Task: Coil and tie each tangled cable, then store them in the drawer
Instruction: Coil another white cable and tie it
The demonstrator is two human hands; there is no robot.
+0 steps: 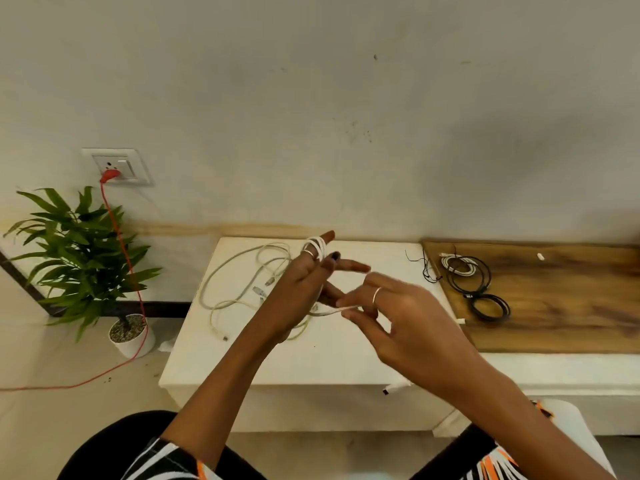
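A white cable point(317, 247) is wound in several loops around the raised fingers of my left hand point(304, 282), which is held above the white table point(311, 358). My right hand point(398, 317) pinches the free run of that cable point(337, 310) between thumb and fingertips, just right of my left palm. A tangle of pale cables point(242, 282) lies on the table behind and left of my left hand. On the wooden board point(554, 306) to the right lie a coiled white cable point(457, 266) and two coiled black cables point(490, 306).
A thin black wire point(424, 268) lies at the board's left edge. A small connector point(393, 389) hangs at the table's front edge. A potted plant point(79, 251) stands on the floor at left, with a red cord point(121, 244) running from a wall socket point(117, 166).
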